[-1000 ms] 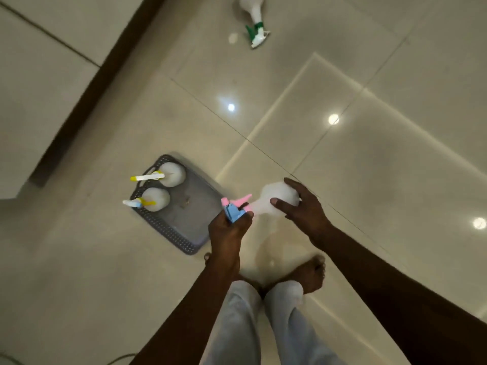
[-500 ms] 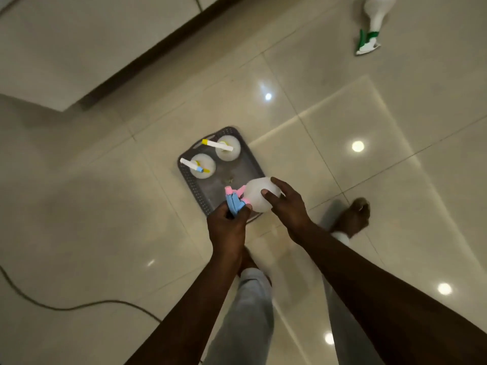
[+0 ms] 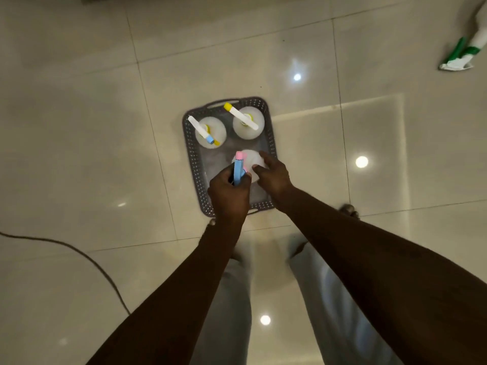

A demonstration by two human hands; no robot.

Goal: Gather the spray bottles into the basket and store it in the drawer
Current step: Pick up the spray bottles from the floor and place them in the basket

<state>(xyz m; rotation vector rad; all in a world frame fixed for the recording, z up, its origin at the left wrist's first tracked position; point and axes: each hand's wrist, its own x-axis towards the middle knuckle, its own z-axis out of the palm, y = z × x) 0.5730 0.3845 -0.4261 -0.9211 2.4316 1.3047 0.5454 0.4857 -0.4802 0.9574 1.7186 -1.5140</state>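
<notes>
A grey perforated basket sits on the tiled floor below me. Two white spray bottles stand upright in its far half: one with a blue and yellow nozzle on the left, one with a yellow-tipped nozzle on the right. Over the basket's near half I hold a third white bottle with a pink and blue trigger head. My left hand grips the trigger head. My right hand holds the bottle's round body. A fourth bottle with a green trigger lies on the floor at the far right.
A dark cable curves across the floor at the lower left. My legs in pale trousers and my bare feet stand just behind the basket. Glossy tiles with ceiling light reflections surround the basket. A dark strip shows at the top left edge.
Both hands carried the pink and blue bottle from beside the basket to over its near half. The view swung so the basket sits straight ahead and the green bottle moved to the far right.
</notes>
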